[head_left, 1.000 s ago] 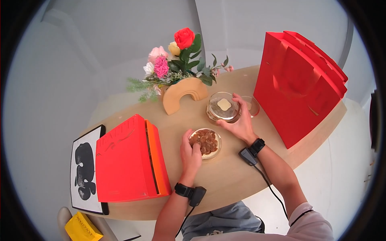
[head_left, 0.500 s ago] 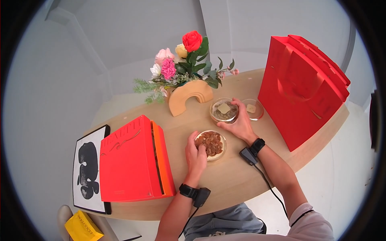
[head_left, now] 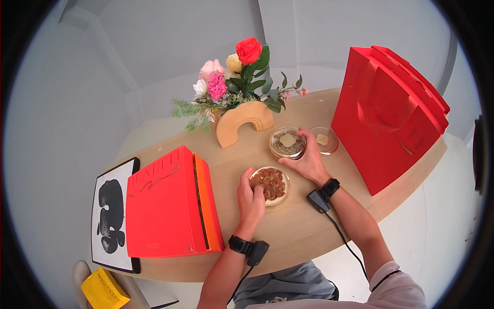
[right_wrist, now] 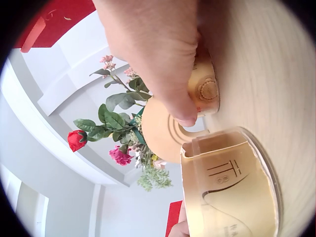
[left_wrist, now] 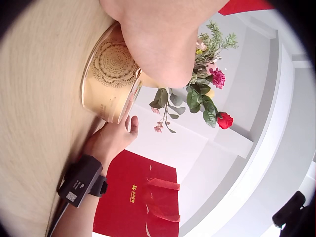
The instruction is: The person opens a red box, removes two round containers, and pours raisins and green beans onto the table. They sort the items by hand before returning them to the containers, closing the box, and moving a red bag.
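A round gold tin (head_left: pixel 270 184) of brown dried fruit sits on the wooden table (head_left: pixel 288 232) in front of me. My left hand (head_left: pixel 254 190) holds its near left rim, fingers curled over the edge. The left wrist view shows the tin's patterned gold wall (left_wrist: pixel 111 81) under that hand. My right hand (head_left: pixel 302 149) grips a second round tin (head_left: pixel 286 142) with greenish contents and a pale label, just behind the first. In the right wrist view the thumb (right_wrist: pixel 163 64) lies against that tin (right_wrist: pixel 205 91).
A smaller round container (head_left: pixel 324 139) stands right of the gripped tin. A red gift bag (head_left: pixel 391 108) stands at the right. A red box (head_left: pixel 170 203) lies at the left beside a black-and-white print (head_left: pixel 109 216). Flowers in an arch vase (head_left: pixel 244 121) stand behind.
The right hand's tin looked larger and higher a second ago; it now sits lower, by the table. The left hand has stayed on the fruit tin. The head view shifted slightly.
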Tool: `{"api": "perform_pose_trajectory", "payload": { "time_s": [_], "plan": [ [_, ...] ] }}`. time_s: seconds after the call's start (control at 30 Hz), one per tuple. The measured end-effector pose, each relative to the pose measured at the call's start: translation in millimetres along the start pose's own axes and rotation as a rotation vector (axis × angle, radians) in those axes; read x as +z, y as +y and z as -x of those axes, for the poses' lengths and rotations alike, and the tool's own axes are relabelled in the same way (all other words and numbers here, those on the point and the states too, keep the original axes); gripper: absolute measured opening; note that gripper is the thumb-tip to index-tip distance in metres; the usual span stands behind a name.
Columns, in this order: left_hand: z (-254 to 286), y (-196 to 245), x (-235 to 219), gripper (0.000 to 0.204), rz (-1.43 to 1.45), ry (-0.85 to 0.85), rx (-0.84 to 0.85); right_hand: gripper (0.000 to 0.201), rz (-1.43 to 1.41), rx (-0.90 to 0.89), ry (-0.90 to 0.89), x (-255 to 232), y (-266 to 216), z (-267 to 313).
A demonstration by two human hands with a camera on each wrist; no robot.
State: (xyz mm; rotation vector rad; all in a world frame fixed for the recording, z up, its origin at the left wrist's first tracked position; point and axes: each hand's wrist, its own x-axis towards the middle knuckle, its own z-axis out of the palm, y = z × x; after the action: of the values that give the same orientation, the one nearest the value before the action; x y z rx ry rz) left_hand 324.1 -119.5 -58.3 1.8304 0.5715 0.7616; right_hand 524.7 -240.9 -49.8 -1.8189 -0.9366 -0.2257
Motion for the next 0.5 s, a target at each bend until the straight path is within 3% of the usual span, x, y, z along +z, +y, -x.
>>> {"api": "perform_pose_trajectory", "payload": {
  "time_s": [0.5],
  "plan": [
    [-1.5,-4.0,3.8,0.053,0.000,0.047,0.041,0.112,-0.004,-0.043,-0.082,-3.5,0.7,0.6]
  ]
}}
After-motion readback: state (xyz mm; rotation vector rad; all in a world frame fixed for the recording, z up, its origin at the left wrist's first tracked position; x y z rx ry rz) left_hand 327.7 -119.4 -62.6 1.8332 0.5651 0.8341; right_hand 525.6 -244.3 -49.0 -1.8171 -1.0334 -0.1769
